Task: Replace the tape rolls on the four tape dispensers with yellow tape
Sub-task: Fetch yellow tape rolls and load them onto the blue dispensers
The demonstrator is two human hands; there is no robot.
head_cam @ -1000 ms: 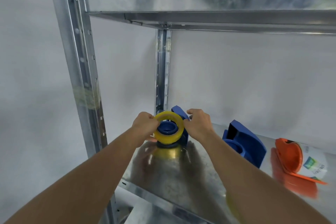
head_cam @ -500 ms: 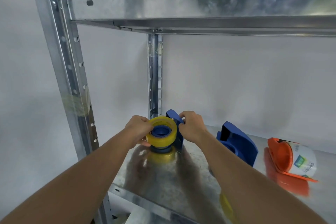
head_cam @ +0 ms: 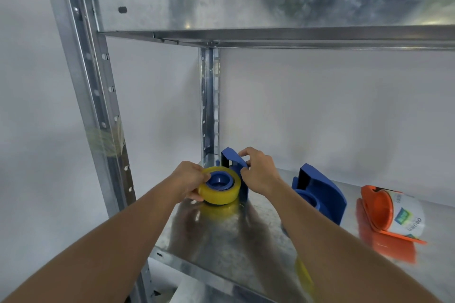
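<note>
Gripping yellow tape roll [head_cam: 219, 189] on blue dispenser [head_cam: 234, 167] hub with left hand [head_cam: 189, 179], right hand [head_cam: 258, 170] fingers pinching dispenser's upper frame, at metal shelf [head_cam: 221, 236] back-left corner.

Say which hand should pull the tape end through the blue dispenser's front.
Right. The right hand already pinches the blue dispenser at its front guard, while the left hand grips the yellow tape roll on the hub and can likely steady it.
</note>
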